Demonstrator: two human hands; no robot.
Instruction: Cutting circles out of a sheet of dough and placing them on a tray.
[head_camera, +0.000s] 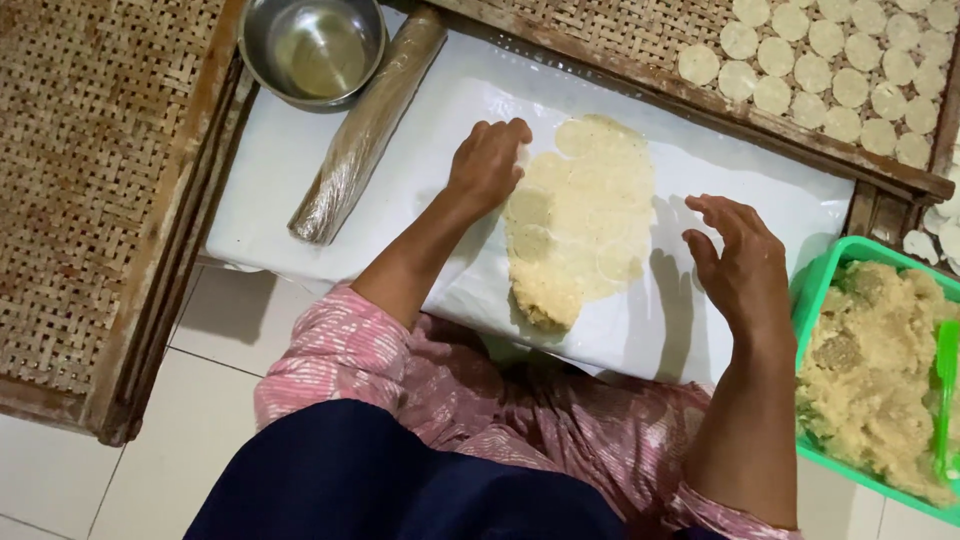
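Pink patterned sleeves frame both hands: left hand (487, 163) presses fingers-together on the flattened pale dough sheet (580, 215) edge to steady it on the white worktop (300, 170), right hand (735, 255) hovers, fingers spread, empty.

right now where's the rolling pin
In the head view the rolling pin lies slanted on the upper left of the white board, beside the metal bowl and left of the left hand.
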